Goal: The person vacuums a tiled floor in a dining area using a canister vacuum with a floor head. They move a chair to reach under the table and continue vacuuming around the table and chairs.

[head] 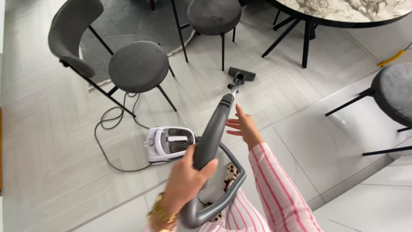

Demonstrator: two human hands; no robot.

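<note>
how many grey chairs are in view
3. One chair with a backrest stands at left beside the rug, one round seat is at top centre, and one is cut off at the right edge. More may sit outside the frame.

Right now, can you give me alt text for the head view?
The left hand grips a grey vacuum handle, its floor nozzle on pale tiles near two grey chairs; the right hand hovers open beside it. A white canister sits left.
</note>
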